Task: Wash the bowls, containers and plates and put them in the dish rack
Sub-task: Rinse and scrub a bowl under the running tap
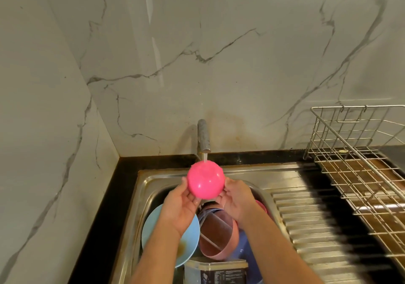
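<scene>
Gripping an upturned pink bowl (206, 179) between left hand (180, 207) and right hand (237, 200), under the tap (203, 136) stream. Wet and probably slick, so liable to slip onto the blue plate (157, 229), divided pink dish (219, 237) and clear container (215, 271) crowded below. Wire dish rack (359, 165) well right, across the ribbed drainboard (317, 229).

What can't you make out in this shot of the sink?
Head view only:
- Pink bowl: inside faces away.
- Left hand and right hand: fingertips hidden behind the bowl.
- Divided plate: partly covered by the arms.
- Container: cut by the bottom edge, label too small.
</scene>
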